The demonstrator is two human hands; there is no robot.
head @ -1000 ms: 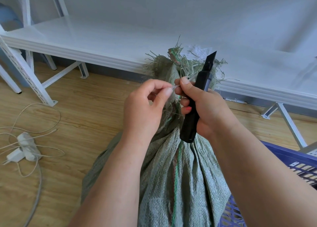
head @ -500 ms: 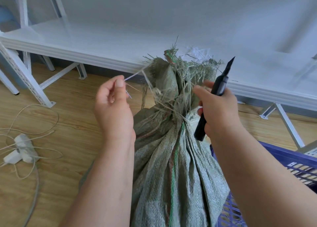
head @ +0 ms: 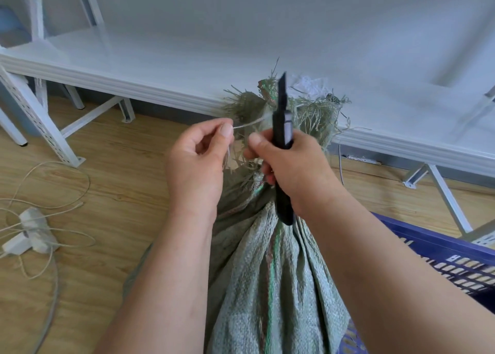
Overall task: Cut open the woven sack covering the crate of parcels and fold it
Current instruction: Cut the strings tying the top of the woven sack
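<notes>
A grey-green woven sack (head: 267,273) stands in front of me, its neck bunched and its frayed top (head: 308,112) spreading above my hands. My left hand (head: 198,163) pinches a thin pale string (head: 246,124) that runs taut from the sack's neck toward the left. My right hand (head: 292,166) grips a black utility knife (head: 282,150), held upright with the blade pointing up, just right of the string. The neck's tie is hidden behind my hands. A blue crate (head: 439,257) shows under the sack at the right; no parcels are visible.
A low white metal shelf (head: 160,67) runs across behind the sack, with white legs (head: 40,118) at left and right. On the wooden floor (head: 115,193) at left lies a white power strip (head: 29,233) with loose cables.
My left hand has come back from the far left toward the sack's neck, still pinching string. My right hand has moved left with the knife and turned it upright.
</notes>
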